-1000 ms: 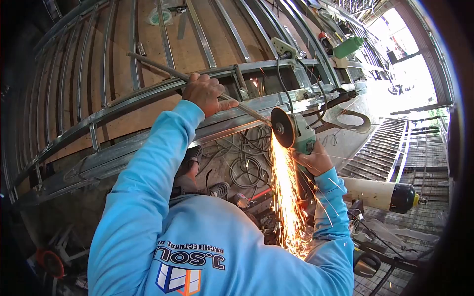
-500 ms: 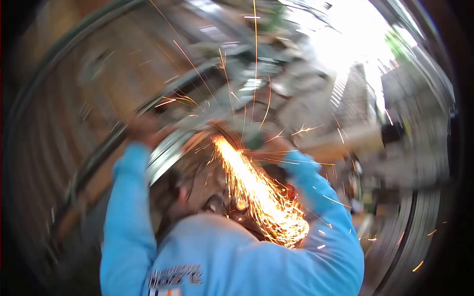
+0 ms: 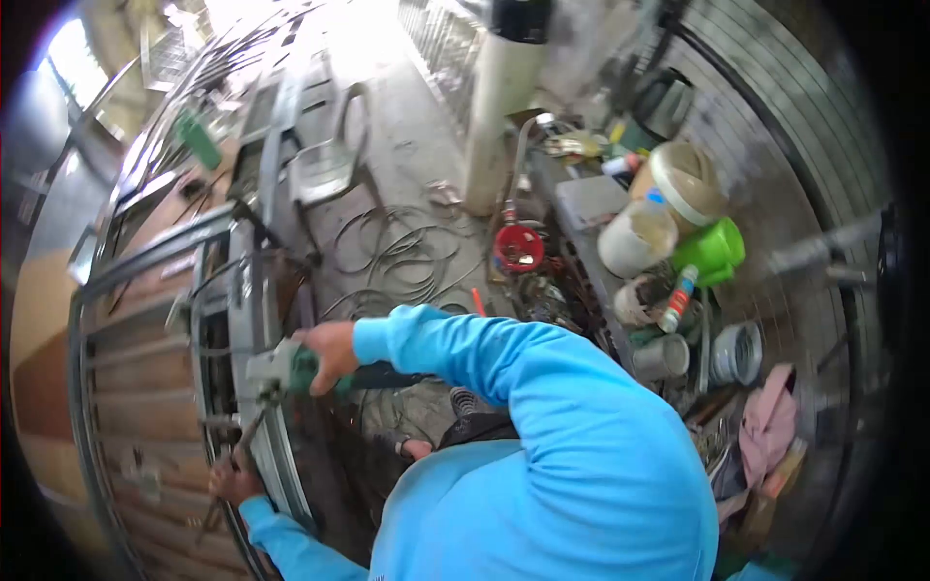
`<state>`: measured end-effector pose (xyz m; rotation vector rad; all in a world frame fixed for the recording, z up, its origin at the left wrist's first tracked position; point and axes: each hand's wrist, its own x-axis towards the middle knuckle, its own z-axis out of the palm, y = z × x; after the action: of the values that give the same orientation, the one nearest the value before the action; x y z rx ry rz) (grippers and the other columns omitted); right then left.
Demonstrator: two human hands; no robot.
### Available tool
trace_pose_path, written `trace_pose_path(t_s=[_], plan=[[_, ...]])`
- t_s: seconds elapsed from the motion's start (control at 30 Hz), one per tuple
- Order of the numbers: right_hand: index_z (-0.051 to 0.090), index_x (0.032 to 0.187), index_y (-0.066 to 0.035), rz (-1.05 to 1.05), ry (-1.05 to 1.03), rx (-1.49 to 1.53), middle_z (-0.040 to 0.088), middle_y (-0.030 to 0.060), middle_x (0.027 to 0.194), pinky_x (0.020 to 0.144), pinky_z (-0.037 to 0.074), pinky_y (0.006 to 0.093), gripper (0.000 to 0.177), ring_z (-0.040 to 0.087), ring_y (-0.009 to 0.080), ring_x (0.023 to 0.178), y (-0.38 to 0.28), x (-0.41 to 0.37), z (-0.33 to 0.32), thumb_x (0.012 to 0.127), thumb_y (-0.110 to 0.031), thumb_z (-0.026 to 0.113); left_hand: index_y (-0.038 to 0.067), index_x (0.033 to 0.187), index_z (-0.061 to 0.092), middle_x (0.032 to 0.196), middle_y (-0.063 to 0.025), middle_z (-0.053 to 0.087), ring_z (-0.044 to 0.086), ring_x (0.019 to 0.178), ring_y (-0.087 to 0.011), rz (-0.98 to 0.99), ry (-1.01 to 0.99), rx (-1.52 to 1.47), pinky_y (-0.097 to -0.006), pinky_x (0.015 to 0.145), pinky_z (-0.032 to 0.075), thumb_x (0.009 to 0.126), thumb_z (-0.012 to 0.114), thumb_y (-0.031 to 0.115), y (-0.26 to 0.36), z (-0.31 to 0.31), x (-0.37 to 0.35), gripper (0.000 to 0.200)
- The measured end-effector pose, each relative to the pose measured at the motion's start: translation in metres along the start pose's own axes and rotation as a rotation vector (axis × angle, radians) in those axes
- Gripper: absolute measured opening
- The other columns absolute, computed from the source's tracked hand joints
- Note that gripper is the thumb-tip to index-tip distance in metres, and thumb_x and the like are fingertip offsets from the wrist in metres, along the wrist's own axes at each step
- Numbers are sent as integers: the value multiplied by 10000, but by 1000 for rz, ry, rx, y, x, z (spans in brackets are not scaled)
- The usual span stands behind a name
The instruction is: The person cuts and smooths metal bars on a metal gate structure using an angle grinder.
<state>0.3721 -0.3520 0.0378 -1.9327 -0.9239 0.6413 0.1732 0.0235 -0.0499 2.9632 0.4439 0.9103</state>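
Observation:
My right hand (image 3: 332, 356) is wrapped round the green body of an angle grinder (image 3: 302, 368). Its grey head points left, over the rails of a metal frame (image 3: 247, 290). No sparks come off it. Lower down, my left hand (image 3: 235, 479) has its fingers closed round a thin metal bar (image 3: 255, 426), which slants up toward the grinder's head. That hand is right at the frame's long rail. The cutting disc is hard to make out.
A coiled cable (image 3: 412, 261) lies on the floor ahead. To the right, a shelf bears a white bucket (image 3: 636, 239), a bright green container (image 3: 710, 250) and a tube (image 3: 680, 298). A red bowl (image 3: 518, 248) sits near a pale post (image 3: 494, 126).
The bright spark stream has stopped. My view has swung round, and the grinder and both hands now appear at the left over the metal frame.

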Motion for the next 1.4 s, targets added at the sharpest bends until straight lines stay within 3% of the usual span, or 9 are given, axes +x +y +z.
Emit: trace_pose_path(t_s=[0.03, 0.1, 0.17, 0.2, 0.23, 0.3, 0.63, 1.07, 1.4], plan=[[536, 1306, -30, -25, 37, 40, 692, 208, 1094, 902, 523, 433, 847, 670, 346, 1016, 0, -2, 2, 621, -385, 885, 83, 650, 655, 667, -142, 622, 600, 666, -359, 22, -49, 2, -534, 624, 408, 836, 698, 480, 23, -20, 16, 441], [574, 1281, -64, -24, -43, 38, 706, 172, 1087, 879, 537, 419, 761, 683, 285, 986, -8, -1, -7, 643, -356, 871, 86, 503, 549, 548, -168, 572, 572, 575, -365, -38, -24, 26, -524, 589, 368, 803, 685, 495, 38, -22, 21, 525], [540, 1302, -45, 36, -113, 39, 691, 148, 1114, 914, 523, 410, 765, 663, 254, 1016, -3, 10, -10, 664, -331, 851, 102, 599, 611, 645, -143, 618, 589, 654, -371, -89, -119, 153, -524, 632, 389, 819, 638, 539, 37, -24, 21, 490], [545, 1304, -35, 42, -56, 1, 686, 180, 1133, 939, 515, 399, 773, 664, 279, 1052, 7, 9, -6, 661, -332, 854, 118, 662, 641, 725, -112, 641, 604, 757, -360, -66, -6, 83, -520, 710, 410, 825, 623, 565, 44, -25, 17, 476], [533, 1312, -17, 56, -79, 9, 684, 185, 1130, 955, 500, 387, 781, 660, 285, 1053, 0, 10, -10, 662, -320, 844, 118, 680, 646, 784, -91, 649, 600, 854, -338, -86, -57, 62, -506, 822, 398, 818, 622, 613, 43, -27, 17, 514], [523, 1317, 1, -5, -46, -7, 681, 193, 1138, 953, 491, 382, 784, 657, 301, 1043, 8, 16, -7, 663, -301, 831, 110, 724, 676, 829, -81, 649, 582, 913, -308, -101, -33, 7, -480, 900, 366, 776, 630, 710, 44, -30, 14, 603], [526, 1312, 21, -26, -100, -166, 687, 208, 1138, 955, 486, 392, 767, 656, 338, 1066, -7, 24, -15, 683, -310, 814, 88, 771, 736, 774, -70, 659, 587, 868, -271, -205, -293, 87, -452, 894, 373, 778, 548, 818, 55, -51, 22, 754], [535, 1274, 7, -1, -163, 1, 705, 141, 1099, 909, 507, 365, 655, 668, 223, 991, 5, 25, -17, 749, -263, 818, 78, 775, 728, 788, -79, 653, 586, 890, -272, -213, -294, 51, -454, 905, 368, 775, 512, 842, 52, -48, 21, 794], [531, 1271, 1, -40, -154, -108, 702, 109, 1105, 898, 515, 338, 623, 659, 201, 1011, -11, 19, -14, 745, -181, 811, 88, 804, 752, 794, -80, 665, 600, 882, -264, -231, -313, 40, -439, 908, 378, 753, 486, 878, 51, -48, 21, 834]])
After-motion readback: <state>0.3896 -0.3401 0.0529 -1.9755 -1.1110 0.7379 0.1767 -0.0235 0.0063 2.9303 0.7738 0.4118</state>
